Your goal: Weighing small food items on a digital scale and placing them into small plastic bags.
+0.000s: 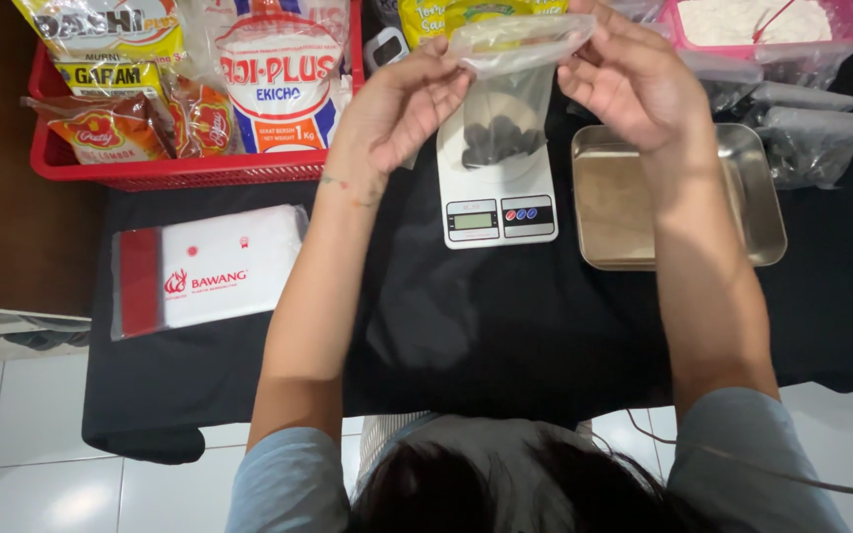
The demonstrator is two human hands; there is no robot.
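Both hands, left hand (402,109) & right hand (634,84), pinch thin clear plastic bag (510,89) w/ dark lumps above flat white scale (498,202).

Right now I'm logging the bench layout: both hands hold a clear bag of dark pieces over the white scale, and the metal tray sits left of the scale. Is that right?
Not quite. The head view shows the metal tray right of the white scale, not left. Both the left hand and right hand do hold the clear bag of dark pieces over it.

place: home packing spot | evid: digital scale (498,188), red basket (180,170) w/ seasoning packs (278,74), tiled floor (41,444)
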